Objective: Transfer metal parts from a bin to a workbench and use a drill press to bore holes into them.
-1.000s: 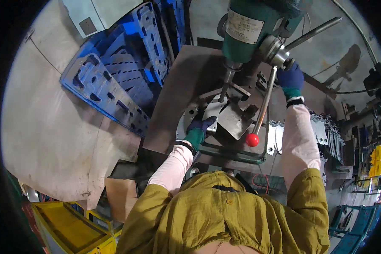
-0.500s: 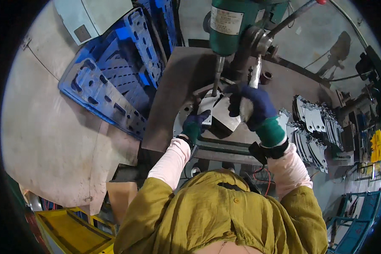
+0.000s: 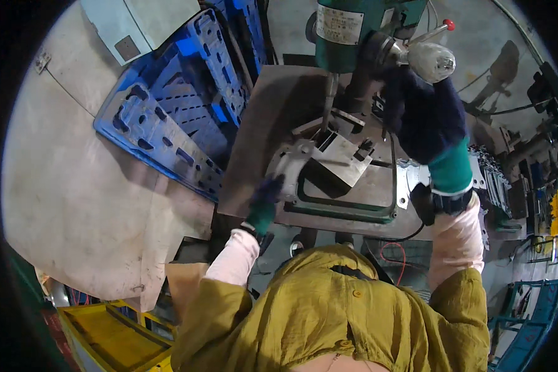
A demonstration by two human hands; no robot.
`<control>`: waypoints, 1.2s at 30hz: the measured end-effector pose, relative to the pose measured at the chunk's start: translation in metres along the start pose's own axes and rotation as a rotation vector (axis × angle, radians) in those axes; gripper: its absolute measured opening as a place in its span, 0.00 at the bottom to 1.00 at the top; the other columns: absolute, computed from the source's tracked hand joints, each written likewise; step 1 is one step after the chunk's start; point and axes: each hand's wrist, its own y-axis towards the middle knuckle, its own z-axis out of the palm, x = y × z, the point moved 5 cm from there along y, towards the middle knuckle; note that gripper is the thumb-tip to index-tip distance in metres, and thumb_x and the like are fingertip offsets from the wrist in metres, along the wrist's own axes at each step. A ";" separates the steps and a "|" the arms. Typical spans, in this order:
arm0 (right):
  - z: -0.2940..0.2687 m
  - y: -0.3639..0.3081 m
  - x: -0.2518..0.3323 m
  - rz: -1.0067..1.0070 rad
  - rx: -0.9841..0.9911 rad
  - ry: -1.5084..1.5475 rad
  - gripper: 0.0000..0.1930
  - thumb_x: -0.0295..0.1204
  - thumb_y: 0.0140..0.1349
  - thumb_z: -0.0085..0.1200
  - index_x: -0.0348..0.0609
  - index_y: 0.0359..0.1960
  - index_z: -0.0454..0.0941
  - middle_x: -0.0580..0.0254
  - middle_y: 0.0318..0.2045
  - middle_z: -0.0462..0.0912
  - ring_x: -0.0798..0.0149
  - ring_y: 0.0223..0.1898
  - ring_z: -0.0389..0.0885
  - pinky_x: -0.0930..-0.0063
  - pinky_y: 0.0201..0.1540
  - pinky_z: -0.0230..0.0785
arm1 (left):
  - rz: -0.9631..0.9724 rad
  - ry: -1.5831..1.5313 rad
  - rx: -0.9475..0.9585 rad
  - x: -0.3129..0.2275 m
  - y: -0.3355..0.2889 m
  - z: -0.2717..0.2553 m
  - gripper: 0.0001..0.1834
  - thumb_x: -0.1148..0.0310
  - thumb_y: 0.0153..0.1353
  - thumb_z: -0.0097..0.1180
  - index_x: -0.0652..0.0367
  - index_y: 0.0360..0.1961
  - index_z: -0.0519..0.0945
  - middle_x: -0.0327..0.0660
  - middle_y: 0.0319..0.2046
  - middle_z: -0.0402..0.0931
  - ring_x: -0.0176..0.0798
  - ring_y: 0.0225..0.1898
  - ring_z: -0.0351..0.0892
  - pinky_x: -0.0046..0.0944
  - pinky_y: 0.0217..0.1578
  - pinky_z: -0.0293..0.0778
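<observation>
My left hand [image 3: 265, 201], in a dark blue and green glove, is closed on the near end of a flat grey metal plate [image 3: 294, 162], smeared by motion. The plate lies left of a steel block-shaped fixture [image 3: 341, 158] beneath the green drill press [image 3: 340, 53]. Against the drill press's feed handle [image 3: 433, 62], wrapped in clear film, my right hand [image 3: 425, 115] is raised in the same kind of glove; it appears closed around it, though its fingers are partly hidden and blurred. The spindle [image 3: 330, 102] comes down by the fixture's far left corner.
Cut metal plates [image 3: 409, 180] lie on the right of the brown worktable [image 3: 248, 142], partly behind my right arm. Blue plastic pallets [image 3: 161, 133] lean at the left beside a large pale panel [image 3: 93, 186]. A yellow metal frame [image 3: 115, 335] stands at the lower left.
My right hand has moved up and right with the feed handle, which has swung upward. My left hand has drawn the metal plate left and toward me, away from the fixture, which is now more exposed.
</observation>
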 end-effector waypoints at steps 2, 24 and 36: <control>-0.031 -0.013 -0.026 0.044 -0.101 -0.105 0.20 0.41 0.68 0.51 0.40 0.53 0.77 0.56 0.46 0.82 0.62 0.42 0.80 0.66 0.46 0.74 | -0.246 0.286 0.013 0.067 0.015 -0.043 0.28 0.51 0.69 0.44 0.57 0.64 0.70 0.49 0.59 0.72 0.48 0.58 0.73 0.43 0.61 0.63; -0.307 -0.212 -0.134 0.540 -1.053 -1.769 0.27 0.51 0.57 0.55 0.43 0.50 0.77 0.44 0.45 0.82 0.46 0.46 0.81 0.54 0.47 0.72 | 0.227 0.817 -0.197 0.120 0.079 -0.055 0.26 0.53 0.64 0.51 0.61 0.55 0.76 0.56 0.54 0.76 0.58 0.55 0.75 0.50 0.54 0.70; -0.365 -0.178 -0.111 0.618 -0.686 -2.211 0.26 0.38 0.61 0.43 0.44 0.61 0.68 0.48 0.47 0.81 0.48 0.50 0.79 0.45 0.60 0.60 | 0.166 0.491 -0.366 0.061 -0.001 -0.072 0.30 0.50 0.63 0.56 0.63 0.58 0.75 0.57 0.55 0.74 0.59 0.58 0.72 0.51 0.58 0.68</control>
